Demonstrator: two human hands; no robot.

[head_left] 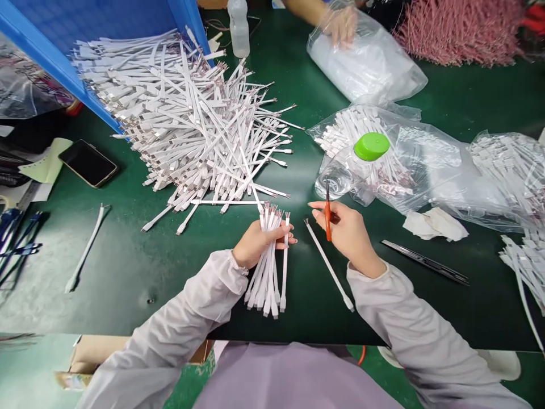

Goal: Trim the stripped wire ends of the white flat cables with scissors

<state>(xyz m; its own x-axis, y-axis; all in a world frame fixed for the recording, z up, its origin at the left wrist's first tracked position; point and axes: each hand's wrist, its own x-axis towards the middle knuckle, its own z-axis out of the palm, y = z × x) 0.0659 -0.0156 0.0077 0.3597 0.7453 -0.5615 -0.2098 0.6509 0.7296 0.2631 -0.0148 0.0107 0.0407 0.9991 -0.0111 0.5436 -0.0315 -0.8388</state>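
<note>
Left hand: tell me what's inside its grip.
The left hand holds a bunch of white cables, reddish wire ends up, plugs toward the person. The thumb and front cables cover part of the bunch, so the exact count can't be seen.

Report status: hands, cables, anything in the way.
Left hand gripping cable bunch. Right hand holding orange tool. Loose cable between hands, possibly in the way.

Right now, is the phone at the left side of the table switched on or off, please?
The screen looks off: the phone is dark across its front, with nothing lit.
</note>
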